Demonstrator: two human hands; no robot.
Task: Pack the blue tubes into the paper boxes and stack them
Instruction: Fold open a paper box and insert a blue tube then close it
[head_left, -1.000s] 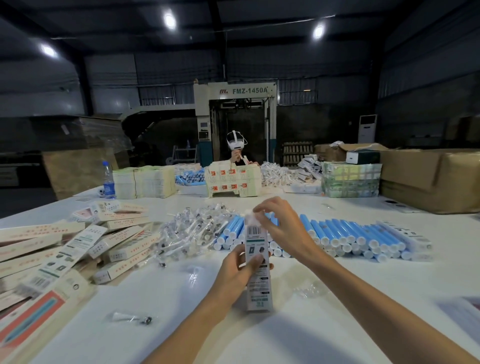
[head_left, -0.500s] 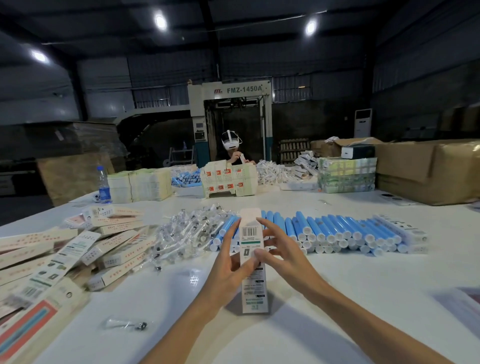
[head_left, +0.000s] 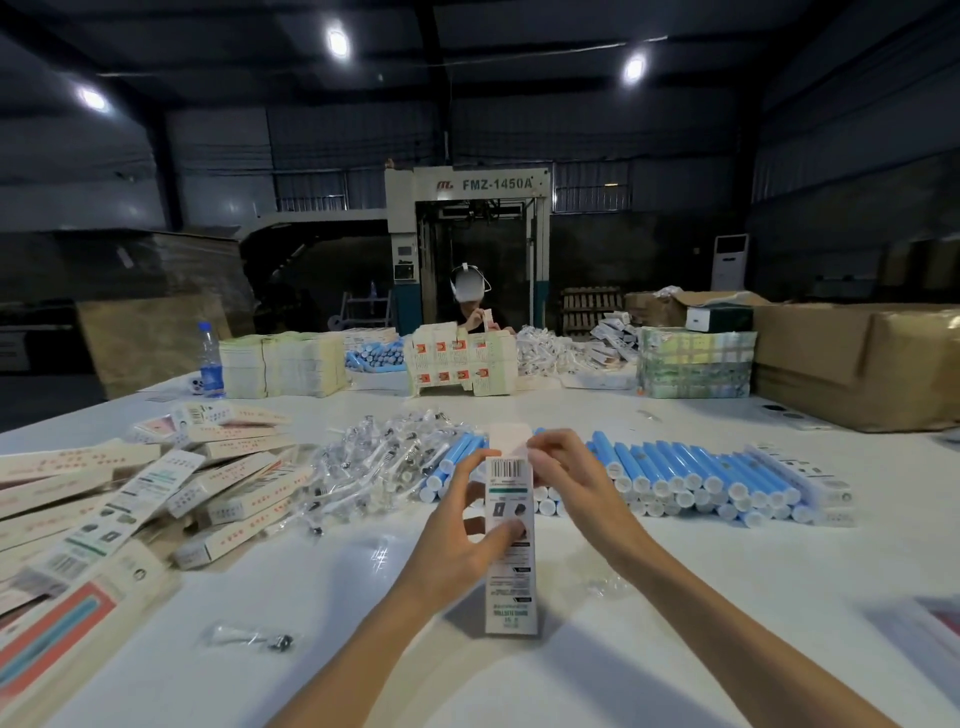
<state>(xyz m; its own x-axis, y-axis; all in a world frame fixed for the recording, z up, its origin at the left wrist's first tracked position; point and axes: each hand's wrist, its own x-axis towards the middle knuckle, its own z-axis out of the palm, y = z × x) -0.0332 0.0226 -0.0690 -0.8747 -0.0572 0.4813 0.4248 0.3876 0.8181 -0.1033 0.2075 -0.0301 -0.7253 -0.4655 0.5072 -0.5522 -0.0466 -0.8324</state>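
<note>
A long white paper box (head_left: 510, 540) is held upright at the frame's centre. It is gripped mid-length by the left hand (head_left: 460, 535), fingers curled around it. Its raised top flap is pinched by the right hand (head_left: 563, 480). Blue tubes (head_left: 691, 475) are piled just behind, on the white table (head_left: 727, 597).

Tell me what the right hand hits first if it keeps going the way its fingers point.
The right hand points left at the box's open top flap, which it probably already touches.
</note>
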